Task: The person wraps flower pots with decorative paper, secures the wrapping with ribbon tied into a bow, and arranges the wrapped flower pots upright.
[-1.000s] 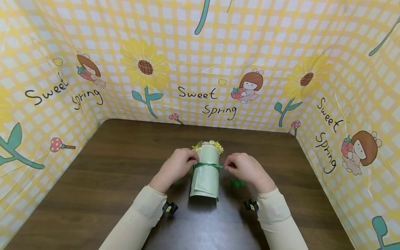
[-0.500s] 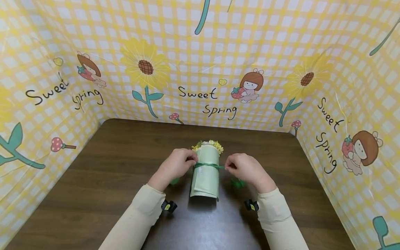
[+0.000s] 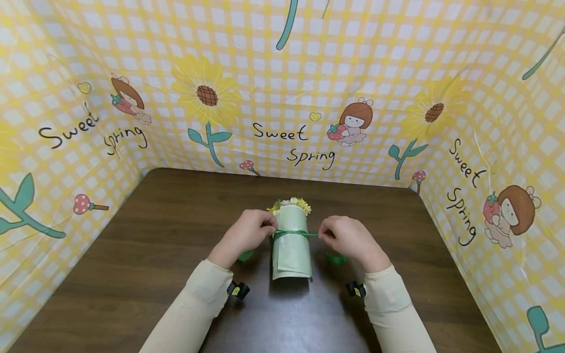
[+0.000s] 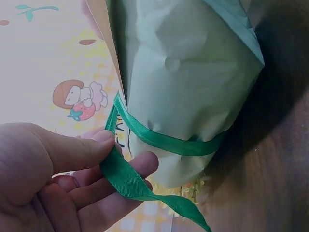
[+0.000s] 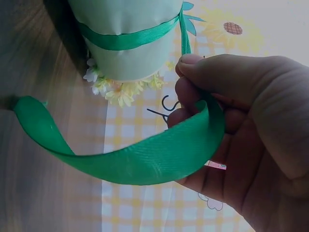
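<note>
A bouquet wrapped in pale green paper (image 3: 292, 260) lies on the table, its yellow and white flowers (image 3: 300, 203) at the far end. Round its middle runs a green ribbon (image 3: 291, 232), crossed on top. My left hand (image 3: 248, 233) pinches one end of the ribbon between thumb and finger, just left of the paper; a loose tail (image 4: 128, 179) hangs past the fingers. On the other side my right hand (image 3: 348, 238) pinches the opposite end, a little apart from the wrap. Its tail (image 5: 145, 162) curls out below the hand in the right wrist view.
The dark wooden table (image 3: 190, 196) is enclosed at the back and sides by a yellow checked cloth (image 3: 282, 98) printed with flowers and figures. A wrist camera (image 3: 238, 290) sits on the left wrist and another camera (image 3: 355, 289) on the right.
The bouquet has turned slightly, its flower end shifting left and its near end right. Both hands keep their pinch on the ribbon; the left has edged a little left.
</note>
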A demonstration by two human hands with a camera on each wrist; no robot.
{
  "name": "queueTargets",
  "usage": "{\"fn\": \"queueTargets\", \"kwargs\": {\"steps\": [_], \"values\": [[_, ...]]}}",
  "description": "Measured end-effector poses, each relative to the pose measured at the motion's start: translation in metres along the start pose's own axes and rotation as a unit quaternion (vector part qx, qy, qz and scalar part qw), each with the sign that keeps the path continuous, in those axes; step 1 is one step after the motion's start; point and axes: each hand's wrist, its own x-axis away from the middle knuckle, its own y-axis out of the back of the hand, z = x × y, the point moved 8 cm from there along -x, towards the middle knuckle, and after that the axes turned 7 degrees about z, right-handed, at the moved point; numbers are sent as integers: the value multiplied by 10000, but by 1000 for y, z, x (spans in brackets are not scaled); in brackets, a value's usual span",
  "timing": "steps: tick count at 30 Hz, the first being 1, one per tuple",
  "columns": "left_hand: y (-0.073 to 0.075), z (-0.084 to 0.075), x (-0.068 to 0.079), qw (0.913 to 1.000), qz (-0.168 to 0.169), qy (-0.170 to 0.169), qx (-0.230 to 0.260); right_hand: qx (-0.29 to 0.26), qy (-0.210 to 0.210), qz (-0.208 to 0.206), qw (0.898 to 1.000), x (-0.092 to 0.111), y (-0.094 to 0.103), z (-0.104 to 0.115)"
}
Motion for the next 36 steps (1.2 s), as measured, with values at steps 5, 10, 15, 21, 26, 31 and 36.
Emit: {"fn": "queueTargets", "kwargs": {"steps": [5, 10, 15, 21, 26, 31, 36], "values": [[0, 0, 0, 10000, 46, 22, 66, -36, -16, 40, 10000, 0, -1, -2], [0, 0, 0, 9999, 71, 17, 121, -46, 22, 35, 10000, 1, 0, -3], [-1, 2, 0, 9999, 62, -4, 150, -48, 40, 77, 10000, 2, -1, -3], [0, 1, 0, 9999, 34, -36, 113, -78, 30, 128, 9999, 4, 1, -3], [2, 0, 2, 10000, 2, 15, 11, -99, 27, 224, 9997, 4, 3, 0], [5, -8, 5, 9987, -183, -128, -454, -234, 89, 198, 9995, 5, 6, 4], [9, -19, 10, 9942, -490, -228, -926, -256, 131, 159, 9995, 5, 7, 7]]}}
